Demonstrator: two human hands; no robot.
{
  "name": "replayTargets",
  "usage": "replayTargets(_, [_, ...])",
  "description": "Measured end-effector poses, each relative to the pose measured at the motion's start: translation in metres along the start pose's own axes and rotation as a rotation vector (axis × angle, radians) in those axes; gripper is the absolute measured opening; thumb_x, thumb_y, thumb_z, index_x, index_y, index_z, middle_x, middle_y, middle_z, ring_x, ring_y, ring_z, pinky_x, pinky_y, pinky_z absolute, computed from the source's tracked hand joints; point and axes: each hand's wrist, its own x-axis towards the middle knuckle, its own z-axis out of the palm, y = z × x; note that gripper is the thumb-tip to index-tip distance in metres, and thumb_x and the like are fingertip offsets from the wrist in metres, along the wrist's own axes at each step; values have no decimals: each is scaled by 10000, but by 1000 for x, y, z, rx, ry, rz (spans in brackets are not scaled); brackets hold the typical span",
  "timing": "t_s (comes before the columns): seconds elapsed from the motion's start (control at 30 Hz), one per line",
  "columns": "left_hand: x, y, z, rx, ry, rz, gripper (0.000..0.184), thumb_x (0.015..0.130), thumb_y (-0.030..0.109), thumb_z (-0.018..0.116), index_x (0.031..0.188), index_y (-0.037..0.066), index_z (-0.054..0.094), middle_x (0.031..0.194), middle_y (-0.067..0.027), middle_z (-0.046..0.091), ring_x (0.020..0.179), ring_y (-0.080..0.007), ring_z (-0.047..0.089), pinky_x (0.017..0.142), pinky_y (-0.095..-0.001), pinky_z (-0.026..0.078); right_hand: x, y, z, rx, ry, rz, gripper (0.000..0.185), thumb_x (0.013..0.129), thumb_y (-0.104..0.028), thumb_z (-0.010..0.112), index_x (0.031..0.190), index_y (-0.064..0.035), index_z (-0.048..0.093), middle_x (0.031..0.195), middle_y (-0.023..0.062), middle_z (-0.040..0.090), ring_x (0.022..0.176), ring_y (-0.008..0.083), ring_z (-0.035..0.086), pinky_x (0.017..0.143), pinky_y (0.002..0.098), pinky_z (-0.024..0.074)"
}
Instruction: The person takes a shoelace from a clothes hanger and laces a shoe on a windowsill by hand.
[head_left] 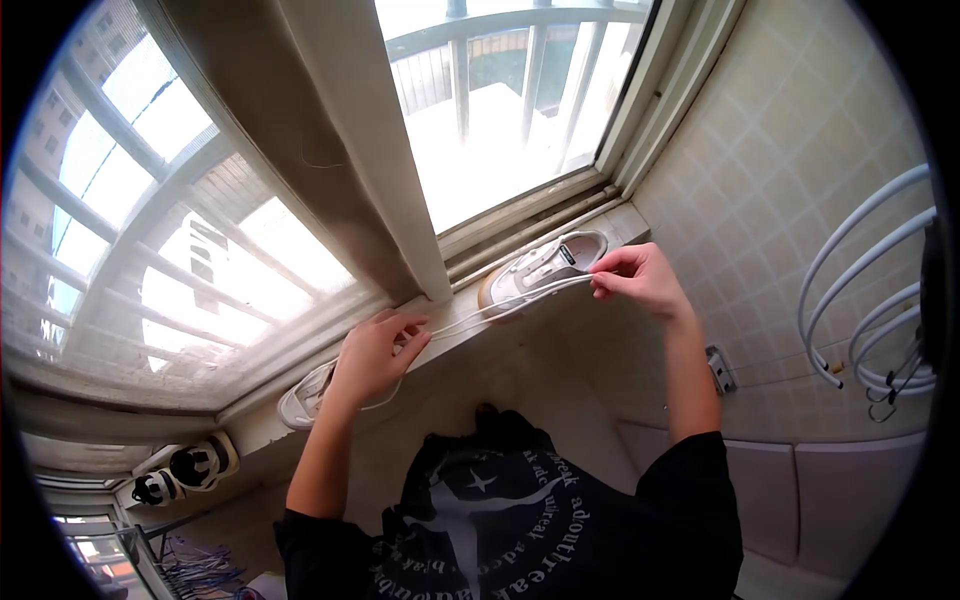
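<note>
A white sneaker (545,268) with a tan sole edge sits on the window ledge, its opening turned toward my right hand (640,280). That hand pinches white shoelace (545,291) between thumb and fingers, beside the shoe's opening. The lace strands run taut along the shoe to my left hand (378,357), whose thumb and fingers are closed on them. A second white sneaker (298,405) rests farther left on the ledge, partly hidden behind my left hand and forearm. A loose end of lace hangs below my left hand.
The narrow ledge (468,330) runs beneath a sliding window with an open pane at right. Black-and-white shoes (203,462) stand at lower left near several hangers (195,570). White curved racks (865,260) and a socket (719,370) are on the tiled wall at right.
</note>
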Motion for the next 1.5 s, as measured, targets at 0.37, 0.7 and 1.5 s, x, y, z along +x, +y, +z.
replayTargets(0.37, [8,57,33,-588,-89,153,258,1045,186,735,1223,7,783,1003,-116,820,947,-137,742,884,-304,570,-8,-67,122,-243,-162,-350,98,923,-33,785,1006,18,798,853,93,784,778,118,746,721,283,594])
replayTargets(0.7, [-4,33,52,-831,-74,4,230,1078,203,701,1123,-14,765,938,-15,752,870,-85,688,796,-251,550,-5,-22,148,163,-140,-304,205,958,-34,803,1158,13,799,982,50,710,910,110,681,780,244,532])
replayTargets(1.5, [-18,25,43,-832,-141,-14,297,1089,291,662,1089,19,781,810,49,648,720,-40,558,643,-245,482,-8,-2,180,329,-176,-294,198,1006,-64,769,1190,0,803,988,35,687,908,107,677,817,248,548])
